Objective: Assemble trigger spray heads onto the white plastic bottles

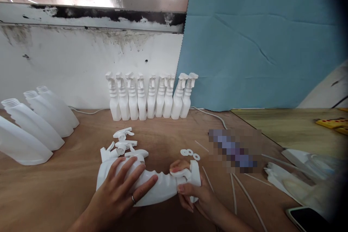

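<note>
A white plastic spray bottle (160, 186) lies on its side on the wooden table (67, 188), neck pointing right. My left hand (122, 188) presses flat on the bottle's body with fingers spread. My right hand (190, 188) is closed around the white trigger sprayer head (194, 175) at the bottle's neck. Just behind the bottle lie loose trigger heads (125, 143). Small white washers (189, 153) sit behind my right hand.
A row of several assembled spray bottles (150, 96) stands against the wall. Uncapped bottles (35, 123) lean at the left. Thin white dip tubes (244, 195) and clear bags (299, 177) lie at the right, with a phone (307, 219) at the front right corner.
</note>
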`<control>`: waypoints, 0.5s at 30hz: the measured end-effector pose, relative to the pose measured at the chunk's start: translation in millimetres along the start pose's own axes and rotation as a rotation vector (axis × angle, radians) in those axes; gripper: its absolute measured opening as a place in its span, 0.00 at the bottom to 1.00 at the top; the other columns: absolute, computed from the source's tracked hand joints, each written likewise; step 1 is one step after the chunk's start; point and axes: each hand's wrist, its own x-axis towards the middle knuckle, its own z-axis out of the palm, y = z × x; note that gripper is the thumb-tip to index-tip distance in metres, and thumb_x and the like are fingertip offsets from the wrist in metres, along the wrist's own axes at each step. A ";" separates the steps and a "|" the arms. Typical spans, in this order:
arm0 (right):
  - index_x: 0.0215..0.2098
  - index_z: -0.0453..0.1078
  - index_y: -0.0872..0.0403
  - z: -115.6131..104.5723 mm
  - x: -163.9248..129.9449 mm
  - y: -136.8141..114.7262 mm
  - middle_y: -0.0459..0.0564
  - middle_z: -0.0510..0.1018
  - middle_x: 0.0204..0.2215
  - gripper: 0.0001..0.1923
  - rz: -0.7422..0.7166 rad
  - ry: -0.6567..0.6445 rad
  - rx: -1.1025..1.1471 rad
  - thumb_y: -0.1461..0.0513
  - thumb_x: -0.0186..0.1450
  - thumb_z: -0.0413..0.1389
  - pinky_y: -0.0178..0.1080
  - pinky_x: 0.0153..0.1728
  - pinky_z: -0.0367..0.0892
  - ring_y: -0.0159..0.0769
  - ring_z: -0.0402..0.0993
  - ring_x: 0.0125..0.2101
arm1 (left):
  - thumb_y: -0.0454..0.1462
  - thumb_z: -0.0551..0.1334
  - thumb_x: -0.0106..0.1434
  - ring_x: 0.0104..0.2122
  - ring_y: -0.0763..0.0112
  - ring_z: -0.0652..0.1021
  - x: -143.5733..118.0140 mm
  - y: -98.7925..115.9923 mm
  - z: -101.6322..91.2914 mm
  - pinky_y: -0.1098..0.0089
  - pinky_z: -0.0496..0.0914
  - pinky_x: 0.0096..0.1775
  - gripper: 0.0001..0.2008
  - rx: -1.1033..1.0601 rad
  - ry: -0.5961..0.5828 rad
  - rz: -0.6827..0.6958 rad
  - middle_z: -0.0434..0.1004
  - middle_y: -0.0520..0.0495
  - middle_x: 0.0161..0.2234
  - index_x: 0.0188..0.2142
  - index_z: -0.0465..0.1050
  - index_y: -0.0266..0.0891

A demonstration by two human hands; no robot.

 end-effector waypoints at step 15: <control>0.47 0.74 0.50 -8.0 -7.2 -29.3 0.50 0.77 0.36 0.25 -0.067 0.048 -0.039 0.59 0.51 0.70 0.29 0.13 0.55 0.24 0.63 0.15 | 0.36 0.62 0.63 0.60 0.41 0.60 4.0 2.3 -15.9 0.38 0.55 0.56 0.25 -0.157 0.102 -0.142 0.57 0.36 0.61 0.59 0.61 0.39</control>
